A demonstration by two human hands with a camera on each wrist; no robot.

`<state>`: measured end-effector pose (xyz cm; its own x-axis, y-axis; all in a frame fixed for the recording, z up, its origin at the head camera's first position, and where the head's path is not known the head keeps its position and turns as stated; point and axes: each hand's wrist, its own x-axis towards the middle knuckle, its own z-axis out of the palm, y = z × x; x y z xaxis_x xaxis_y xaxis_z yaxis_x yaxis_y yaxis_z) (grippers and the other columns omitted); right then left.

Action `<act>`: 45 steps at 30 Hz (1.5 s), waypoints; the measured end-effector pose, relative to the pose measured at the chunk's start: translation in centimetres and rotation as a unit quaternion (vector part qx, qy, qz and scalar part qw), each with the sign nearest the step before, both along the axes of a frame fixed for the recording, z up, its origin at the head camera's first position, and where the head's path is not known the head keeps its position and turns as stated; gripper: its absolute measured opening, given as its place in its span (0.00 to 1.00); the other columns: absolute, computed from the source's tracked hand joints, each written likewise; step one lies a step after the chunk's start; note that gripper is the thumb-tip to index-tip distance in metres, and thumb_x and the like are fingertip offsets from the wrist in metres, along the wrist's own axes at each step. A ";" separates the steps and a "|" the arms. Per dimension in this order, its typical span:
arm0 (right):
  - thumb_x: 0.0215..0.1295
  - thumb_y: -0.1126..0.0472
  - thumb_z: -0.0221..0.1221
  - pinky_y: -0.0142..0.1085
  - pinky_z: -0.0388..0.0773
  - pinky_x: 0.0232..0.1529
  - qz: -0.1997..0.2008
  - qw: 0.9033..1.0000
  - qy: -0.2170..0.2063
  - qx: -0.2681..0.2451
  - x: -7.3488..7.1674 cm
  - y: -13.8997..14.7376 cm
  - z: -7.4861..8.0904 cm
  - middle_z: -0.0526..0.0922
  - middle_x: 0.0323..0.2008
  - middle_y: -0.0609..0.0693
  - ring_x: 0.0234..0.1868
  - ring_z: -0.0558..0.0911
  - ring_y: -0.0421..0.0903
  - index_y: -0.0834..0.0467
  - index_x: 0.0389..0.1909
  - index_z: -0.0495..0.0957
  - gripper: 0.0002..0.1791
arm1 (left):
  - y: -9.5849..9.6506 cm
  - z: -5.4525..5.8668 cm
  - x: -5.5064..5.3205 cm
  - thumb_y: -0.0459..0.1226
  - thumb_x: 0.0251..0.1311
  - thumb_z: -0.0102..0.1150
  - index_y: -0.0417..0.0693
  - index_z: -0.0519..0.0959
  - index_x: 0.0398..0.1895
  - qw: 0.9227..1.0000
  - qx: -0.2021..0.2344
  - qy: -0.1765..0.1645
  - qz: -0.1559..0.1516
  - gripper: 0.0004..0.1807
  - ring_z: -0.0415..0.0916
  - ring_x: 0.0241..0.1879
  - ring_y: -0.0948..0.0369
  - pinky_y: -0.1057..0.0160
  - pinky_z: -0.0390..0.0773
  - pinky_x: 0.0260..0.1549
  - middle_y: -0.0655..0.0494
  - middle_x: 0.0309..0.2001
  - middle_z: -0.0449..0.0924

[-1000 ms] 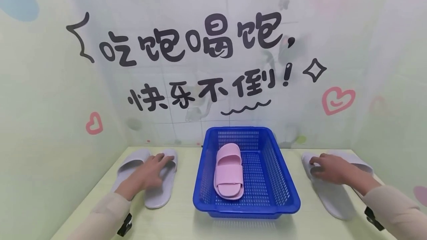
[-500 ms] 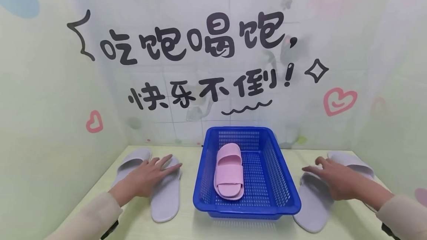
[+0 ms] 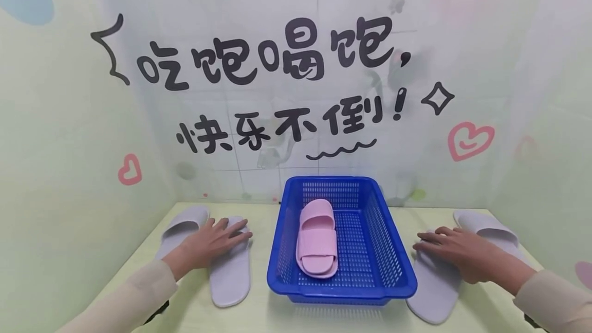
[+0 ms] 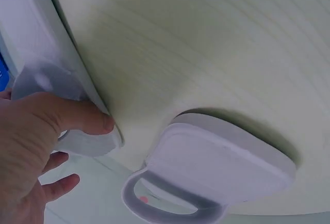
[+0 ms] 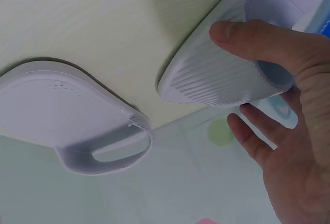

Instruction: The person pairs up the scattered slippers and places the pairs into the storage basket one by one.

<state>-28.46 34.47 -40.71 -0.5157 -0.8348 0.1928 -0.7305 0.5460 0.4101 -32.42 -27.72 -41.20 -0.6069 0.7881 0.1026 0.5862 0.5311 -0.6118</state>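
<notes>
In the head view my left hand [image 3: 213, 240] rests over the toe of a pale lilac slipper [image 3: 229, 281], fingers spread forward. The left wrist view has my thumb [image 4: 95, 118] against that slipper's strap, the other fingers extended away from it. My right hand [image 3: 455, 251] lies across the toe of another lilac slipper [image 3: 432, 292], fingers pointing towards the basket. From the right wrist, its thumb [image 5: 232, 33] touches the ribbed strap [image 5: 216, 79] while the fingers stay apart below. Outside each hand stands one more lilac slipper, left [image 3: 187, 217] and right [image 3: 490, 225].
A blue perforated basket [image 3: 342, 292] stands between the hands, with pink slippers [image 3: 319, 243] along its left side. The pale table [image 3: 263, 220] meets a printed wall [image 3: 250, 168] at the back, and walls rise at both sides.
Both inner lilac slippers have shifted nearer to me, the right one also leftward to the basket's side. My hands now lie over their toes; in the last half second they have hardly moved.
</notes>
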 end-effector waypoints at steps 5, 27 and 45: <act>0.18 0.74 0.76 0.48 0.82 0.41 0.005 1.000 0.002 -0.015 0.1 -0.3 0.4 0.84 0.56 0.54 0.48 0.83 0.54 0.51 0.60 0.78 0.53 | 0.3 1.8 0.3 0.30 0.31 0.84 0.53 0.69 0.71 0.995 0.057 -0.068 0.053 0.55 0.77 0.58 0.42 0.41 0.80 0.43 0.43 0.71 0.71; 0.12 0.58 0.85 0.57 0.82 0.44 -0.041 0.987 0.083 -0.128 0.7 1.3 9.6 0.83 0.58 0.54 0.56 0.82 0.58 0.55 0.61 0.76 0.59 | 3.1 8.6 0.6 0.38 0.29 0.84 0.38 0.59 0.77 0.933 0.341 -0.115 0.024 0.65 0.81 0.48 0.47 0.50 0.86 0.42 0.39 0.64 0.72; 0.26 0.45 0.81 0.62 0.78 0.48 -0.151 0.950 0.093 -0.256 3.6 -8.2 10.0 0.81 0.57 0.60 0.56 0.79 0.61 0.60 0.67 0.73 0.58 | 11.7 8.5 3.9 0.49 0.24 0.87 0.41 0.63 0.73 0.856 0.513 -0.063 0.004 0.65 0.73 0.58 0.46 0.43 0.80 0.55 0.42 0.63 0.72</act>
<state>-24.86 26.30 -30.74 -0.6346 -0.4259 0.6450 -0.4494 0.8822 0.1404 -28.48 -16.02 -32.67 -0.6688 0.3191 0.6715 0.6074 0.7553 0.2460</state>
